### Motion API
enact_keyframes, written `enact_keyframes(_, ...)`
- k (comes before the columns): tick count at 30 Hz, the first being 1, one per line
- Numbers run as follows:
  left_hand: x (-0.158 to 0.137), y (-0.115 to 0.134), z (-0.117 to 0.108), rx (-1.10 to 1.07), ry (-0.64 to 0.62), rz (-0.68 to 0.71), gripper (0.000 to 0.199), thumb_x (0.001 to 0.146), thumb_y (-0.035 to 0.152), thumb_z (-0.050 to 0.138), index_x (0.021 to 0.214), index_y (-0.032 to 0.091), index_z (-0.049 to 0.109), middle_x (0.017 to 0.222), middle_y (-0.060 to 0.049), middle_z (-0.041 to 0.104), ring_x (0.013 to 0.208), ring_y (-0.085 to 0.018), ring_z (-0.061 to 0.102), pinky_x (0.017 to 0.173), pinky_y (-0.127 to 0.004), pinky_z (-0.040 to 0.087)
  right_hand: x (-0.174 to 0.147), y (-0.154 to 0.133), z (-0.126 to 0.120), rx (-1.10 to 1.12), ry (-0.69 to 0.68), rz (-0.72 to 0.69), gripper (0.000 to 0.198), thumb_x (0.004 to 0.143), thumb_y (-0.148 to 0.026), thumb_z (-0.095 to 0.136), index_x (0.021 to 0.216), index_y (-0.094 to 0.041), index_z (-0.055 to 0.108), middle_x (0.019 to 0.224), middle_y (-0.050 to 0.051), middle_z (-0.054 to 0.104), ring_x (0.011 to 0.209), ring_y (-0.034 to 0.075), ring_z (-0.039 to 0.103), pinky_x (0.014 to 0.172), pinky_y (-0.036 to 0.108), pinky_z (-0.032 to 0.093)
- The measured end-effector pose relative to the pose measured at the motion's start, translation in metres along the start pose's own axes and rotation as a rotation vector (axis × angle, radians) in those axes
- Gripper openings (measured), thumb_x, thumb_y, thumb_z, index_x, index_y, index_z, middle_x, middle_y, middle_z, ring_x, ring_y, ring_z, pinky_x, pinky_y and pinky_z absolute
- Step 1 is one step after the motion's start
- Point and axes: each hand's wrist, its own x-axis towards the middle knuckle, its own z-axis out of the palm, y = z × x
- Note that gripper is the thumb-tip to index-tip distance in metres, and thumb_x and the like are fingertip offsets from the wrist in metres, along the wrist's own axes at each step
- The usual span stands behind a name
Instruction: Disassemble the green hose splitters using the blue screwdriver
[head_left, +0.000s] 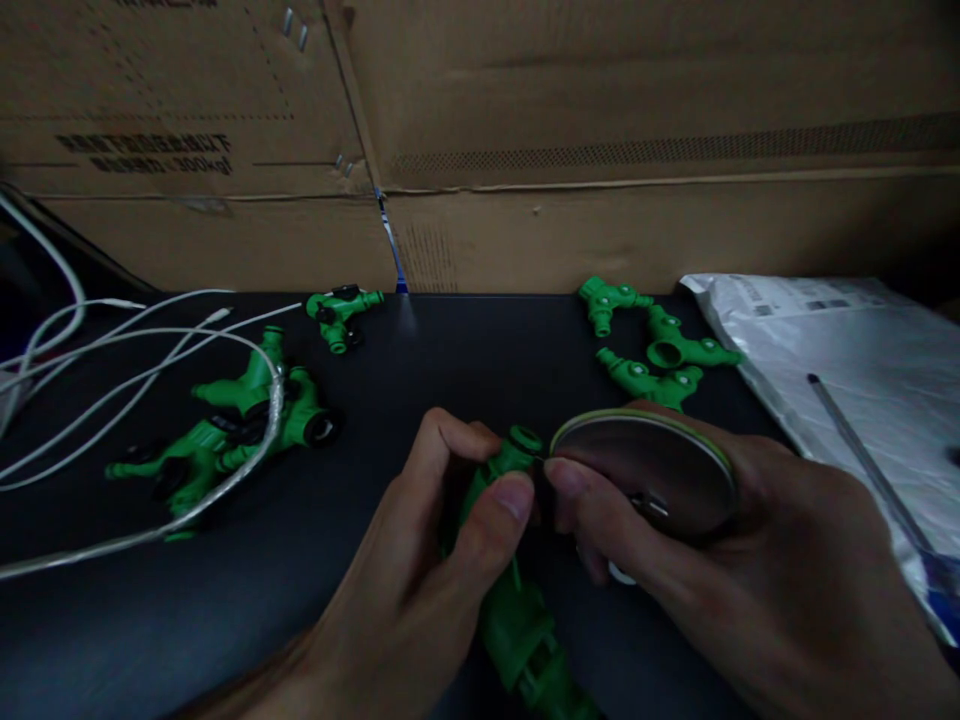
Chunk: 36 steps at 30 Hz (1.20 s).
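My left hand (pixel 450 560) is closed around a green plastic hose connector (pixel 517 625), its narrow spout end poking up past the thumb. The connector's wide end points down toward the bottom edge. My right hand (pixel 720 570) grips a round, shallow dish (pixel 652 470) with a dark inside and a yellowish rim. A small shiny bit (pixel 651 505) shows in that dish. The right thumb is bent beside the connector's spout. Something dark sits between the two hands, too shadowed to make out.
Several green connectors with black parts (pixel 247 420) lie at left among white cables (pixel 127 380); another (pixel 341 315) lies farther back. Green connectors (pixel 652 380) lie at back right. A white plastic package (pixel 847 370) bears a screwdriver (pixel 862 455). Cardboard (pixel 600 100) walls the back.
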Motion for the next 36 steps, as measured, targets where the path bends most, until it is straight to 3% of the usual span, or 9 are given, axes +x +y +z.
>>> enact_keyframes(12,-0.001,0.000,0.000,-0.042,-0.013,0.002,0.023,0.096,0.044,0.066,0.089,0.023,0.058,0.081,0.002,0.059,0.078,-0.015,0.052,0.065,-0.023,0.044,-0.003,-0.003,-0.005,-0.045,-0.012,0.001,0.023,0.088,-0.024,0.073,0.066,-0.028,0.067,0.055,-0.009,0.063,0.047,0.009,0.057,0.046,0.018,0.047)
enact_keyframes(23,-0.002,-0.001,0.002,-0.128,-0.038,-0.002,0.023,0.098,0.041,0.065,0.087,0.023,0.056,0.076,0.004,0.058,0.066,-0.011,0.049,0.065,-0.022,0.043,-0.002,-0.003,-0.006,-0.067,-0.058,-0.007,0.021,0.090,-0.024,0.069,0.069,-0.028,0.067,0.057,-0.010,0.066,0.048,0.007,0.059,0.045,0.014,0.046)
enact_keyframes(36,-0.001,0.002,0.003,-0.223,-0.124,-0.069,0.021,0.097,0.035,0.064,0.082,0.022,0.057,0.067,0.006,0.060,0.055,-0.008,0.047,0.068,-0.023,0.046,-0.003,-0.002,-0.011,-0.019,-0.140,0.070,0.025,0.091,-0.030,0.062,0.067,-0.024,0.064,0.055,-0.005,0.063,0.045,0.011,0.056,0.042,0.021,0.042)
